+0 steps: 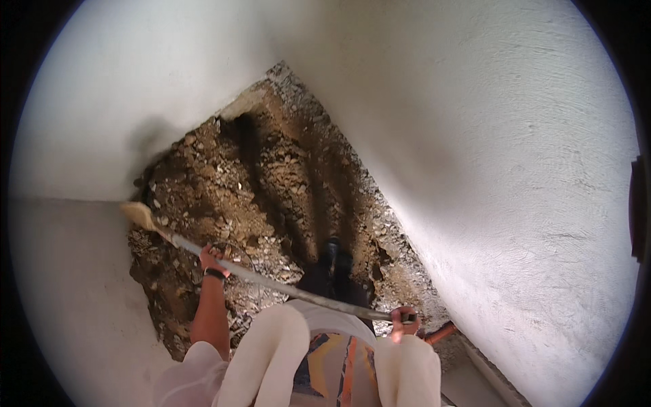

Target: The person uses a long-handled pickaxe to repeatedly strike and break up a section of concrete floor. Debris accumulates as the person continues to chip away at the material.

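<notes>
Now both hands are wrapped around a long grey metal-shafted tool, which runs slantwise across the body. The left hand, a dark band at its wrist, is closed around the shaft partway along; the right hand is clenched on the near end, low by the hip. Out beyond the left hand, the tool's pale, flat working end sits at the edge of the pale smooth floor, just where it meets the dug ground. By my reading this is mid-stroke digging or scraping, with the blade lifted clear of the soil; the next move calls for a firm two-handed drive down into the loose rubble ahead of the left hand.

Between and beyond the hands lies the only hollow here: a rough pit of brown earth and stones, broken open between white plastered walls. It holds clods, gravel and the person's dark shoes. An orange pipe end pokes out just right of the right hand.
</notes>
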### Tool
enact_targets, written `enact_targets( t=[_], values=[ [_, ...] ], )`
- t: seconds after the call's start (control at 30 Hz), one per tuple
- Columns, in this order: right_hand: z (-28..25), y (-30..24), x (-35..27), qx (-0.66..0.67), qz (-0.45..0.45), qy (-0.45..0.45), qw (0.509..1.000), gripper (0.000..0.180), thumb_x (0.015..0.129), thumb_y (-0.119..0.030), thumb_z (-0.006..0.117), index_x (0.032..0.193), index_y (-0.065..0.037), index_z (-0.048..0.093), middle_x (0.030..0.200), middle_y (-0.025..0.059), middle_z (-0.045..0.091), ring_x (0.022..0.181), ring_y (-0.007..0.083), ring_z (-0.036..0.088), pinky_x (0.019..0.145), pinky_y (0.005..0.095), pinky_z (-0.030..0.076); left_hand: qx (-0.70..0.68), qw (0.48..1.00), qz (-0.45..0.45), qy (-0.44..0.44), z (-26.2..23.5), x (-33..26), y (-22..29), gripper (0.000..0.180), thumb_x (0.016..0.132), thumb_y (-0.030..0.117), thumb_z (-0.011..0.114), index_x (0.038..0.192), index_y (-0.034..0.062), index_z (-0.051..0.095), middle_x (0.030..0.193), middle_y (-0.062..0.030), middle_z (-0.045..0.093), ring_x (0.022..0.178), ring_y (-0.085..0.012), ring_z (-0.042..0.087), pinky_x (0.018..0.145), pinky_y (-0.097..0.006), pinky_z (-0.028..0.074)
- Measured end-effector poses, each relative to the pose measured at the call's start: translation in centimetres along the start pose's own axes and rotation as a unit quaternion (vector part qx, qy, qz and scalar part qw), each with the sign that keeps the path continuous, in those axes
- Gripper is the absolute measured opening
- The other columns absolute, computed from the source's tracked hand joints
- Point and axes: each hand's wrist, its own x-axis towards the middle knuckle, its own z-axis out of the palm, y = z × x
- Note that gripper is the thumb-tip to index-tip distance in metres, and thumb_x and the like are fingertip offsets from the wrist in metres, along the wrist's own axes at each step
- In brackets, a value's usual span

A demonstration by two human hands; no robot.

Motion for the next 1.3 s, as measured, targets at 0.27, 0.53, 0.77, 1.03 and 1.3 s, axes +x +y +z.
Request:
enact_targets(
  t=[0.27, 0.53, 0.77, 1.03, 1.3],
  values=[
    [-10.3, 7.5, -2.5, 0.049, 0.258, 0.162, 0.951, 0.052, 0.083, -0.021, 0.074, 0.12, 0.007, 0.051, 0.097, 0.0125, 0.061, 0.081, 0.0194, 0.057, 0.07, 0.0357, 0.049, 0.228, 0.957, -0.087, -0.159, 8.2, 4.2, -20.2, 0.026, 0.089, 0.025, 0.065, 0.074, 0.0096, 0.051, 0.063, -0.0037, 0.046, 0.06, -0.0223, 0.05, 0.06, -0.041, 0.045],
    [-18.0, 3.4, -12.1, -0.109, 0.393, 0.454, 0.792, 0.027, 0.087, -0.026, 0.066, 0.084, -0.004, 0.051, 0.071, 0.0075, 0.052, 0.054, 0.017, 0.046, 0.04, 0.0336, 0.036, 0.454, 0.809, -0.353, -0.121, 5.4, 3.5, -45.0, 0.032, 0.096, 0.024, 0.058, 0.07, 0.0052, 0.052, 0.077, -0.0102, 0.054, 0.067, -0.0233, 0.053, 0.064, -0.047, 0.048],
    [-22.0, 5.7, -19.3, -0.049, 0.444, 0.435, 0.782, 0.008, 0.092, -0.011, 0.059, 0.088, -0.006, 0.055, 0.06, 0.0017, 0.042, 0.049, 0.0132, 0.037, 0.045, 0.032, 0.033, 0.468, 0.773, -0.422, -0.078, -0.8, 4.4, -51.4, 0.024, 0.096, 0.023, 0.058, 0.081, 0.0054, 0.053, 0.073, -0.0079, 0.047, 0.068, -0.0226, 0.053, 0.068, -0.048, 0.048],
    [-17.3, 10.8, -9.6, -0.103, 0.428, 0.373, 0.817, 0.034, 0.087, -0.031, 0.062, 0.072, -0.008, 0.043, 0.053, 0.0021, 0.04, 0.04, 0.0168, 0.039, 0.035, 0.0322, 0.033, 0.373, 0.853, -0.359, -0.06, -1.6, 13.4, -55.4, 0.029, 0.098, 0.028, 0.055, 0.077, 0.0095, 0.047, 0.074, -0.0054, 0.049, 0.063, -0.0228, 0.051, 0.059, -0.046, 0.043],
    [-14.6, 15.3, -7.2, 0.008, 0.502, 0.356, 0.788, 0.035, 0.089, -0.031, 0.059, 0.068, -0.012, 0.039, 0.046, 0.0033, 0.037, 0.033, 0.0176, 0.035, 0.033, 0.0337, 0.031, 0.539, 0.768, -0.341, -0.054, 1.8, 17.3, -54.3, 0.023, 0.094, 0.026, 0.06, 0.091, 0.0029, 0.058, 0.085, -0.008, 0.058, 0.068, -0.0228, 0.057, 0.071, -0.047, 0.048]
  ],
)
